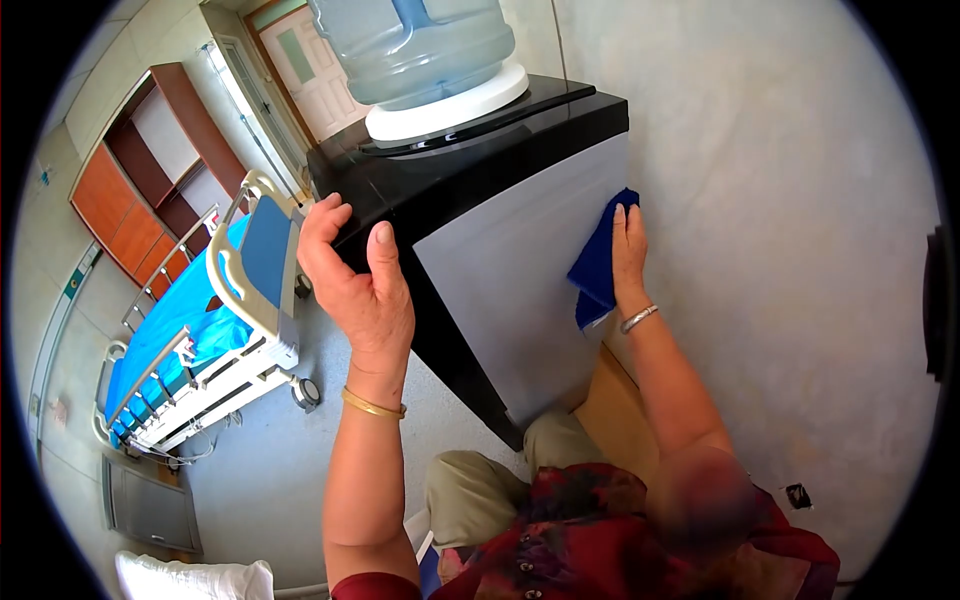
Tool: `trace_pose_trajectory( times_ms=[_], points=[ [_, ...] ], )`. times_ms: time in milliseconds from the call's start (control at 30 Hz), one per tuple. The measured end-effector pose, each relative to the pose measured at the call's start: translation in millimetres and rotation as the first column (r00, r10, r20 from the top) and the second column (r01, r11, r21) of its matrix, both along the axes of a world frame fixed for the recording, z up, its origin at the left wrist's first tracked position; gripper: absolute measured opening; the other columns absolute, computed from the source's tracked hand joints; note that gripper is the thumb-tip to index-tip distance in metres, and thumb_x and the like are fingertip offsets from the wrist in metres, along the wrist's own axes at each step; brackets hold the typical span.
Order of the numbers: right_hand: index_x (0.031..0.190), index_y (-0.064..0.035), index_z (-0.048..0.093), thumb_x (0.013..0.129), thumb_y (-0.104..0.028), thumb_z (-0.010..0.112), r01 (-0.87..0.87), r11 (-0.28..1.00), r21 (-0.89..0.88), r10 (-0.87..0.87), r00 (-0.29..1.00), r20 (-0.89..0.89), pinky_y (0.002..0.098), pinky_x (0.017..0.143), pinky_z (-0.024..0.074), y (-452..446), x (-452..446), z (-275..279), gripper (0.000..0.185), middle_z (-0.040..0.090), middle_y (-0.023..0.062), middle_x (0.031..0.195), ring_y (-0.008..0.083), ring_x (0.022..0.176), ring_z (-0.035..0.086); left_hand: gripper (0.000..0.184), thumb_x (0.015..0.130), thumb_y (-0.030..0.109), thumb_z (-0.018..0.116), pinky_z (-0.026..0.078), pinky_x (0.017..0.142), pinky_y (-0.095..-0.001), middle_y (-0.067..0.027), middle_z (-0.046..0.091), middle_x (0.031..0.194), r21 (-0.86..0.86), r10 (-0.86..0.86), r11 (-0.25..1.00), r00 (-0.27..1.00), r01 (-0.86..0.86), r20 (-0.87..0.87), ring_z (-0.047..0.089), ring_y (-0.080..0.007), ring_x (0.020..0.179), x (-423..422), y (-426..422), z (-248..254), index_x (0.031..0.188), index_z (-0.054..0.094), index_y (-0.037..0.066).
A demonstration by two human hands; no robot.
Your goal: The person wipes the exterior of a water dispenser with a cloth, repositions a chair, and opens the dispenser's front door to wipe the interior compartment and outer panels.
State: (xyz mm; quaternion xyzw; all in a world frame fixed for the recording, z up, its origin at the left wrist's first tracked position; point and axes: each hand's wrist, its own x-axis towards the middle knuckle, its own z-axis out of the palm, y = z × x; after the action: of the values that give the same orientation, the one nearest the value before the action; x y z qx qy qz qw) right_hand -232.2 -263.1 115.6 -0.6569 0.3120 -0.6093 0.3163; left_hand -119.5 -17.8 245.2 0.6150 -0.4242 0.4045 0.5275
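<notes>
My right hand point(629, 262) presses a dark blue cloth point(600, 262) against the grey side panel point(520, 270) of a water dispenser, near the edge by the wall. The cloth is folded and hangs below my fingers. My left hand point(362, 285) is at the dispenser's black front corner point(385, 205), with fingers bent and the thumb apart; nothing is in it. Whether its fingertips touch the black casing I cannot tell. On top of the dispenser, a large clear water bottle point(425, 60) sits in a white ring point(450, 105).
A hospital bed point(235, 260) with a blue cover and side rails stands to the left on castors. Behind it is a brown wooden cabinet point(150, 180). The grey wall point(770, 220) rises close on my right. A white pillow point(195, 578) shows at the lower left.
</notes>
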Motion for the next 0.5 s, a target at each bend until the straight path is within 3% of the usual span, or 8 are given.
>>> trace_pose_trajectory(
  times_ms=[100,167,433,500],
  points=[
    [0.089,0.0025,0.045,0.091,-0.029,0.043,-0.01,0.998,0.061,0.011,1.0,-0.005,0.0373,0.071,0.0395,0,2,-2,0.032,0.05,0.0186,0.086,0.0342,0.079,0.049,0.034,0.08,0.024,0.064,0.036,0.092,-0.0347,-0.0136,0.053,0.109,-0.023,0.011,1.0,0.999,-0.01,0.044,0.048,-0.028,0.105,11,1,1,0.099,0.048,0.002],
    [0.09,0.002,0.046,0.089,-0.028,0.046,0.022,1.0,-0.005,-0.022,1.0,-0.008,0.0376,0.072,0.04,5,6,-1,0.03,0.051,0.0175,0.088,0.0341,0.081,0.049,0.036,0.08,0.027,0.064,0.038,0.089,-0.0326,-0.0135,0.054,0.108,-0.031,-0.002,0.999,0.998,0.004,0.062,0.052,-0.0267,0.1,21,2,1,0.098,0.048,0.001],
    [0.091,0.0019,0.045,0.086,-0.022,0.049,0.034,0.99,-0.137,-0.033,0.999,0.01,0.0391,0.07,0.0395,52,8,12,0.025,0.047,0.0169,0.087,0.034,0.08,0.047,0.03,0.085,0.023,0.058,0.031,0.098,-0.0325,-0.0124,0.052,0.113,-0.014,-0.12,0.993,0.993,0.119,-0.017,0.045,-0.0221,0.111,62,24,8,0.103,0.047,0.002],
    [0.09,0.0018,0.044,0.086,-0.021,0.049,0.033,0.99,-0.141,-0.03,0.999,0.019,0.039,0.07,0.0391,62,3,11,0.024,0.046,0.0165,0.086,0.0337,0.08,0.046,0.032,0.087,0.028,0.054,0.032,0.097,-0.0329,-0.0111,0.055,0.112,-0.034,-0.159,0.987,0.987,0.16,0.029,0.048,-0.0209,0.108,65,29,7,0.104,0.049,0.002]
  ],
)
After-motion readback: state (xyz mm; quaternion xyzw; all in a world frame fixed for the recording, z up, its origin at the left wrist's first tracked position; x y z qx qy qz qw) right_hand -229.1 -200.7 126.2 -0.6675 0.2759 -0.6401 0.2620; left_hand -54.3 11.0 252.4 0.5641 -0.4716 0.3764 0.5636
